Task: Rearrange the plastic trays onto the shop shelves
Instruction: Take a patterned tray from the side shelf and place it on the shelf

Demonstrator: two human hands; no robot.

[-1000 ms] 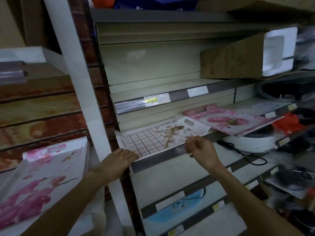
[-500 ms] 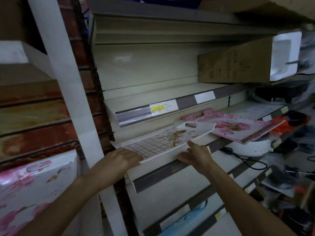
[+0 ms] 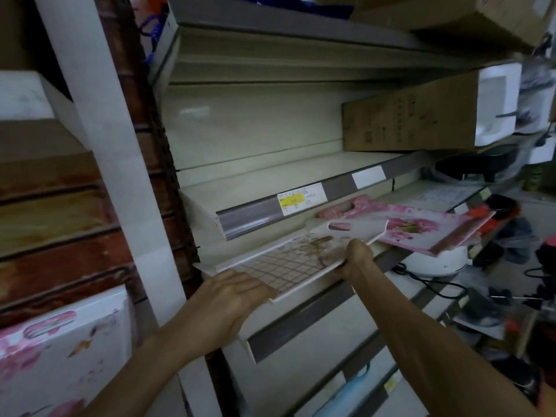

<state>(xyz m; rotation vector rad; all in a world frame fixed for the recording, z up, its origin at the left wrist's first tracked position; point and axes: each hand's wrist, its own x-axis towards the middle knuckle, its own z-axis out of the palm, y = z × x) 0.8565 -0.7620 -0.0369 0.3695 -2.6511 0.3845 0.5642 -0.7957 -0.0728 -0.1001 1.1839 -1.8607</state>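
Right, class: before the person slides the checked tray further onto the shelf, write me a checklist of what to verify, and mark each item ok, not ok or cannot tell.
1. Left hand holds the near corner of the checked tray: ok.
2. Right hand grips the tray's right edge: ok.
3. Tray sits level: not ok, its near edge is raised off the shelf.
4. Tray clears the pink floral tray: not ok, its handle end overlaps it.
5. Room under the shelf above: ok, a gap shows.
6. Space behind the tray is free: cannot tell, hidden.
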